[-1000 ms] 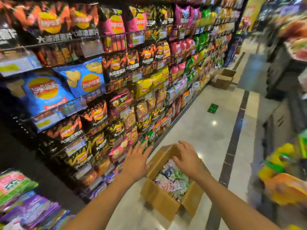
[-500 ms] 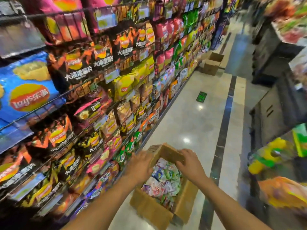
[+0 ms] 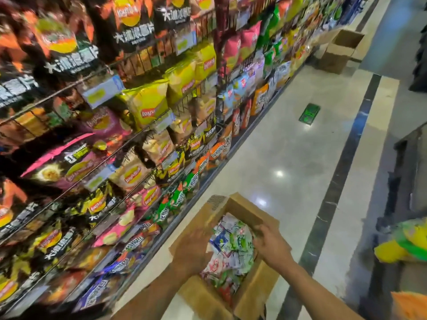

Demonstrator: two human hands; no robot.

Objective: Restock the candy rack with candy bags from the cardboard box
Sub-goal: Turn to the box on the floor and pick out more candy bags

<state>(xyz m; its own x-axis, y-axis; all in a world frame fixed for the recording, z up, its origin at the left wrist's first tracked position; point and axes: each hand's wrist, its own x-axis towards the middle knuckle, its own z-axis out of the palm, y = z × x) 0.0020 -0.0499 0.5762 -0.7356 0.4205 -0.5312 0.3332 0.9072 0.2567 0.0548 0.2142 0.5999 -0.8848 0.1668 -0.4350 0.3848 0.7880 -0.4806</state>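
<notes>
The cardboard box (image 3: 203, 299) sat at 6 o'clock, with candy bags (image 3: 231, 250) heaped inside between both grips. The blurred left grip (image 3: 191, 248) lay on its 9 o'clock rim, and I could not tell its state. The right grip (image 3: 271, 244) curled at the 3 o'clock rim, on wall or bag, I could not tell.

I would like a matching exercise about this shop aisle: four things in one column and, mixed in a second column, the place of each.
Things:
1. near cardboard box
2. far cardboard box
3. green floor sticker
4. yellow chip bags

Places:
A. on a wire shelf
B. flat on the pale floor, mid-aisle
C. closest to the camera, filled with candy bags
D. standing open far down the aisle

Pairs: 1-C, 2-D, 3-B, 4-A
</notes>
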